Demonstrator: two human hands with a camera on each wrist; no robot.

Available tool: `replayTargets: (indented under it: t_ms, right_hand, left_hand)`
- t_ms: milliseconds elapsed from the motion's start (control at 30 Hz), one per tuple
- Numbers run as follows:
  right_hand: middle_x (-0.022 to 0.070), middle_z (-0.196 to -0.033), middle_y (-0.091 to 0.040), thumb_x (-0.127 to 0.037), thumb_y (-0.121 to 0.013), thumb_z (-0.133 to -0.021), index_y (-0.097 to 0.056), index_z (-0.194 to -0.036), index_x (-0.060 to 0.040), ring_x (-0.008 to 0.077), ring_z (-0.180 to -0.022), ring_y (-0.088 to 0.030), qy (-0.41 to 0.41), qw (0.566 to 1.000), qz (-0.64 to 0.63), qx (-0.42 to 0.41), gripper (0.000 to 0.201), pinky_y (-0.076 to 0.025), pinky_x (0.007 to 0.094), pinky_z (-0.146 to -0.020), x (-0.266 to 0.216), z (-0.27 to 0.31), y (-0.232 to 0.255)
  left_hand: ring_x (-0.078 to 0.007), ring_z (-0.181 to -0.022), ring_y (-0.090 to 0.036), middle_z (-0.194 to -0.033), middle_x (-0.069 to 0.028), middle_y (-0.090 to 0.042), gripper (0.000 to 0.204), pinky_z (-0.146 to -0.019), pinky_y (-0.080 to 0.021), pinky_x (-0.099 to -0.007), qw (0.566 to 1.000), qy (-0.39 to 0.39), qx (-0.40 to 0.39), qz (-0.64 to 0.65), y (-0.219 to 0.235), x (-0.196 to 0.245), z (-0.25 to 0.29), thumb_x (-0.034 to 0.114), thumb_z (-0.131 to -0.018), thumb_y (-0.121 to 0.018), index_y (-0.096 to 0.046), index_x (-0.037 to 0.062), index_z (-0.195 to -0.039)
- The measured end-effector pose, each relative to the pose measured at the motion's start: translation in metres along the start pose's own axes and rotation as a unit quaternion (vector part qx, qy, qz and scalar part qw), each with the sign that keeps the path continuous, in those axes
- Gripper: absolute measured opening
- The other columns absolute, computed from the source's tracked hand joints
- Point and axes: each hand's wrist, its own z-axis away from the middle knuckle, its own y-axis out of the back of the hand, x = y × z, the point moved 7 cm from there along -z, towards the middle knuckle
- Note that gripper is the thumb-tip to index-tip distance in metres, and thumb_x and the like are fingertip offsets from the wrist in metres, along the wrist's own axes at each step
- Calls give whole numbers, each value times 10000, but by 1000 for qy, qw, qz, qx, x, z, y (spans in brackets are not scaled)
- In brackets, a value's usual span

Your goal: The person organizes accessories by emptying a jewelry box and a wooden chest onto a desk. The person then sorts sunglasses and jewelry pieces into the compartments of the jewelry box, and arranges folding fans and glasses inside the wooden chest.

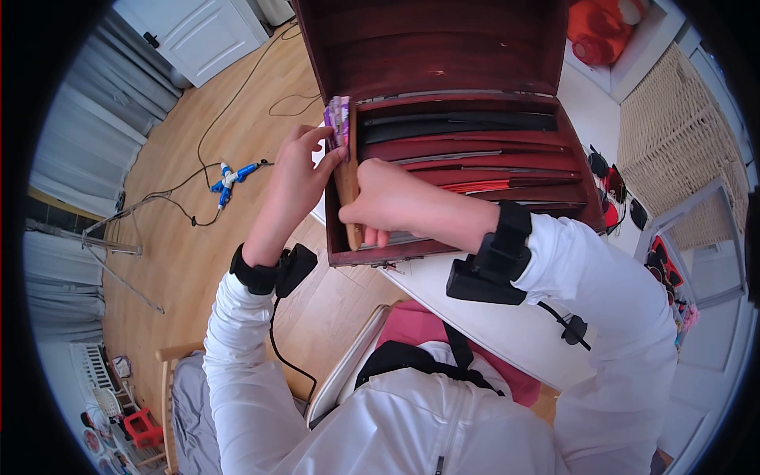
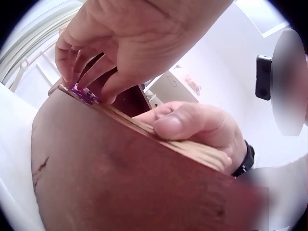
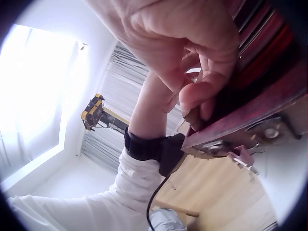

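Note:
A folded hand fan (image 1: 346, 186), with wooden ribs and a purple patterned edge, lies along the left wall of a dark red wooden box (image 1: 467, 257). At its far, purple end, my left hand (image 1: 294, 170) pinches it between thumb and fingertips. My right hand (image 1: 396, 196) holds the near wooden end, thumb on one side and fingers curled on the other. Stacked rib ends (image 2: 195, 153) show under the right thumb in the left wrist view. Inside the box, long dark red and black flat pieces (image 1: 467, 150) run in rows, partly hidden by my right hand and forearm.
The box's raised lid (image 1: 435, 51) stands behind. It sits on a white table (image 1: 507, 317), with sunglasses (image 1: 613, 186) and a woven panel (image 1: 673, 119) to the right. A metal latch (image 3: 272, 132) is on its front. Left, a cable and blue-white connector (image 1: 228, 182) lie on the floor.

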Motion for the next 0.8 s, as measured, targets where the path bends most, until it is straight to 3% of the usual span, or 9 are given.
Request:
replayTargets:
  t_ms: [300, 367, 433, 500, 633, 667, 700, 733, 800]
  right_hand:
    - [198, -688, -635, -33, -585, -778, -514, -872, 178, 227, -529, -642, 0, 999, -47, 8, 242, -539, 286, -450, 14, -11, 6]
    - [183, -747, -627, -22, -574, -818, -466, -949, 133, 211, -571, -642, 111, 984, -136, 11, 230, -545, 279, -478, 9, -7, 16]
    - [156, -750, -614, -23, -566, -849, -433, -1006, 86, 184, -586, -632, 128, 983, -129, 27, 233, -544, 269, -496, 5, 5, 30]
    - [143, -804, -619, -46, -577, -851, -433, -1053, 69, 171, -651, -635, 146, 984, -104, 1, 273, -544, 268, -581, 0, 18, 35]
    - [115, -941, -617, -93, -607, -853, -494, -1092, 29, 137, -809, -621, 161, 986, 14, -29, 291, -507, 248, -731, 3, 57, 55]
    - [105, -981, -613, -107, -617, -852, -517, -1096, 18, 127, -853, -611, 152, 983, 93, -35, 292, -492, 240, -768, 4, 78, 70]
    - [96, -990, -613, -121, -633, -843, -546, -1080, 9, 115, -868, -607, 130, 988, 85, -18, 284, -490, 231, -779, 6, 99, 89]
    - [108, -877, -646, -149, -616, -853, -574, -1043, 28, 122, -797, -614, 154, 987, 36, 40, 262, -490, 237, -706, 13, 118, 112]
    - [66, -881, -630, -158, -629, -849, -566, -1034, 21, 113, -795, -611, 114, 984, 7, 139, 265, -485, 218, -720, 18, 166, 151]
  left_hand:
    - [-233, -845, -600, -1005, -161, -567, 489, -657, -510, -307, 998, -12, 43, 48, -6, -7, -7, 217, -785, -706, -523, -37, -1162]
    - [-230, -837, -604, -1026, -187, -571, 556, -657, -501, -295, 992, 5, 125, 15, 2, -9, -3, 253, -801, -696, -472, -45, -1214]
    - [-173, -816, -593, -978, -140, -600, 494, -655, -481, -272, 994, 20, 98, 53, 6, 15, -1, 236, -850, -648, -465, -42, -1214]
    - [-105, -799, -563, -904, -72, -608, 382, -656, -466, -248, 940, 0, -94, 328, -9, 56, 0, 176, -886, -599, -480, -36, -1181]
    - [-60, -780, -544, -844, -9, -596, 242, -666, -455, -228, 952, -35, -115, 280, -16, 88, -3, 93, -908, -540, -510, -10, -1125]
    - [-140, -767, -589, -823, -72, -606, 219, -668, -466, -276, 945, -30, -134, 297, -21, 96, -3, 43, -900, -506, -512, -21, -1109]
    - [-140, -767, -589, -823, -72, -606, 219, -668, -466, -276, 943, -34, -135, 303, -25, 100, -2, 43, -900, -506, -512, -21, -1109]
    - [-209, -785, -596, -844, -123, -601, 224, -684, -470, -312, 963, -93, -128, 216, -29, 108, 0, 33, -893, -497, -509, -28, -1108]
    - [-361, -857, -570, -924, -231, -553, 282, -756, -459, -396, 963, -237, -117, 45, -41, 126, 8, 49, -877, -501, -487, -39, -1145]
